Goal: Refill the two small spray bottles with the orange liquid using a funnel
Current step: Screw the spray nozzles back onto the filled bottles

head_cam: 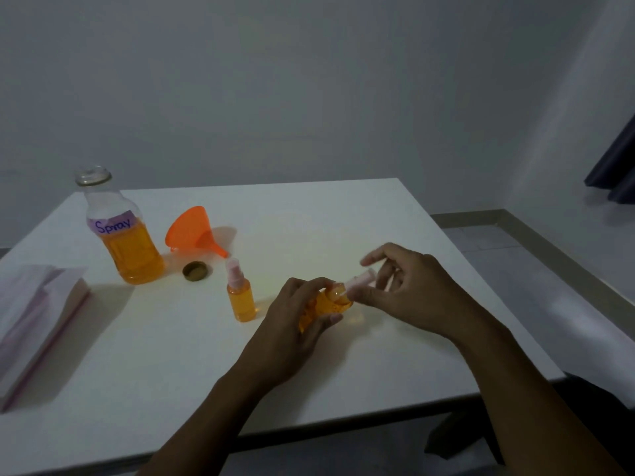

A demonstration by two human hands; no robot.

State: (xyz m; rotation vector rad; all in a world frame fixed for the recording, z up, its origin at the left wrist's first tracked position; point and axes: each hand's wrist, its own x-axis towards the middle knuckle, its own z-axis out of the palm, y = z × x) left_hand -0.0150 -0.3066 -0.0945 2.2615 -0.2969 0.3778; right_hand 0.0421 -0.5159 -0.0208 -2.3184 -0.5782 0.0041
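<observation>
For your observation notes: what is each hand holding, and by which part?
The left hand holds a small spray bottle by its body, tilted; the right hand holds its pink spray top.

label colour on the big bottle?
Pale purple label, "Spray" handwritten in dark ink; head view.

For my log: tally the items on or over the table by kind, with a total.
Small spray bottles: 2, one standing, one held in the left hand with the right hand at its spray top
Large bottle labelled Spray: 1
Funnel: 1
Loose cap: 1
Paper stack: 1
Total: 6
</observation>
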